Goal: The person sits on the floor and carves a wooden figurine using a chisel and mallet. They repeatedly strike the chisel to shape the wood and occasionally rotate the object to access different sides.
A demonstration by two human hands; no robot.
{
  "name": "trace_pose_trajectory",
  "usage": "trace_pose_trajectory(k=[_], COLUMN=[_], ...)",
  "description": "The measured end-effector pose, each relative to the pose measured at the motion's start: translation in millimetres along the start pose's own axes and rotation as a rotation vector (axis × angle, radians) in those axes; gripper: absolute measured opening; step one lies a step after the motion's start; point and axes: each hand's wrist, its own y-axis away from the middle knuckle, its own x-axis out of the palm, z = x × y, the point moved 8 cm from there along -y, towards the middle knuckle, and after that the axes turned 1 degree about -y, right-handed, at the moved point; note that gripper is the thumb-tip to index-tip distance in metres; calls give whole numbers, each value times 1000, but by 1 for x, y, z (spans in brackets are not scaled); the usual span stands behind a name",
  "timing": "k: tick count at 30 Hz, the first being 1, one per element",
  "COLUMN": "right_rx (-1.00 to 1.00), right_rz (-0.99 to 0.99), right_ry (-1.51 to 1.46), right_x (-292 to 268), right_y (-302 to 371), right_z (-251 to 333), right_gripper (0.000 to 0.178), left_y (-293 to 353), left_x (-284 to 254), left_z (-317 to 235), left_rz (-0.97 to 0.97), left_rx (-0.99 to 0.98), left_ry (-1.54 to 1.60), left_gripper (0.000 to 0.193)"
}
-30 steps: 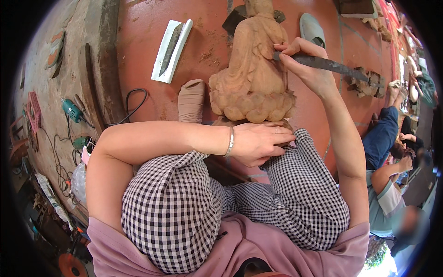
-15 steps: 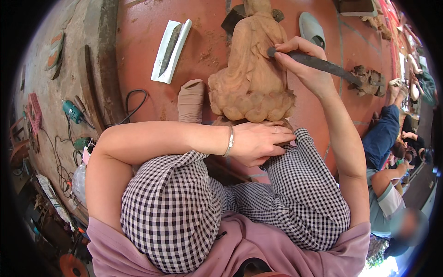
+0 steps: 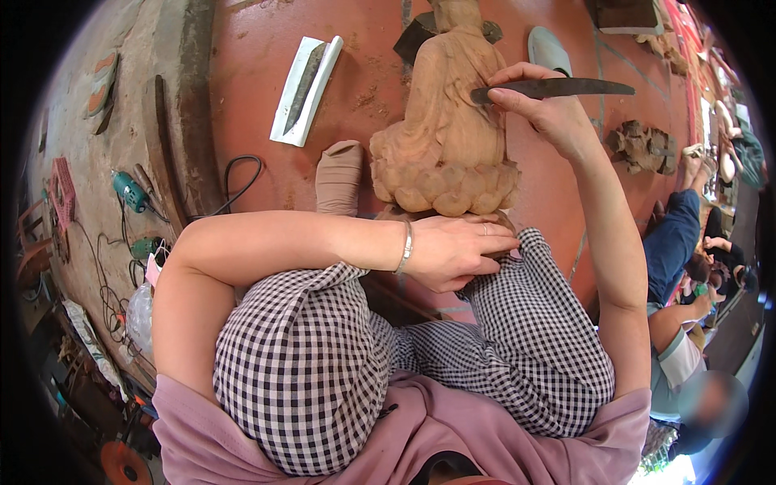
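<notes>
A carved wooden statue (image 3: pixel 432 137) of a seated robed figure on a petalled base stands in front of me; the head is cut off by the upper edge. My right hand (image 3: pixel 552 120) pinches a flat, dark metal file (image 3: pixel 594 86), its near end against the statue's right side and its tapered end pointing right. My left hand (image 3: pixel 457 252) lies flat below the petalled base, between it and my knee, fingers stretched out and loosely together; its fingertips reach my checked trouser leg (image 3: pixel 533 283).
A second dark file (image 3: pixel 305 85) lies on white paper (image 3: pixel 284 129) at the left. Close by are my covered foot (image 3: pixel 339 178), a grey slipper (image 3: pixel 548 50) and a rough wood chunk (image 3: pixel 643 147). Green power tools (image 3: pixel 129 191) with cords lie far left. Another person (image 3: pixel 675 356) sits at the right.
The file has swung so that its far end now points straight right rather than down to the right. My right hand has turned with it. My left hand stays put.
</notes>
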Motion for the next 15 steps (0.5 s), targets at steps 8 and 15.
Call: trace_pose_trajectory(k=[8, 15], right_rx=[55, 80], right_rz=[-4, 17], right_ry=[-169, -204], right_x=[2, 4], right_y=[5, 8], right_z=[-2, 3], right_gripper=[22, 21], left_y=[0, -1], left_x=[1, 5], left_z=[1, 3], left_rz=[12, 35], left_rx=[-14, -27], left_ry=[-6, -27], left_gripper=[40, 42])
